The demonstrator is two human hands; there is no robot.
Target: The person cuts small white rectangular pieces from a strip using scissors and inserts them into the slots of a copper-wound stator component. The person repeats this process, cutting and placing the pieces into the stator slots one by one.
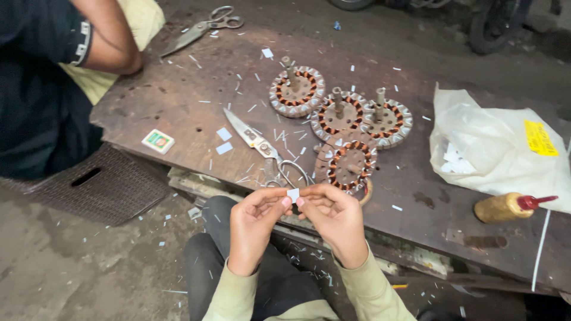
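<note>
You hold a small white paper piece (293, 194) between both hands, just over the near edge of the surface (178, 107). Your left hand (253, 223) pinches its left side with thumb and finger, and your right hand (336, 217) pinches its right side the same way. Both grips are closed on the paper.

The paper looks very light and thin. It will likely bend or crease easily, so I think soft pinches at the two side edges are best, just where your fingers are now. It does not look slippery.

The piece looks almost square, so its long side is hard to tell. Its flat face points up toward you, and it stretches from one grip to the other.

Just past your grip lie scissors (262, 145) and a round motor coil (351, 165) with copper wire. Three more coils (339, 113) sit farther back. To the right of your grip are a brown glue bottle (510, 207) with a red tip and a white plastic bag (499, 148). Far to the left of your grip sits a small matchbox (157, 141). Little paper scraps lie all over.
</note>
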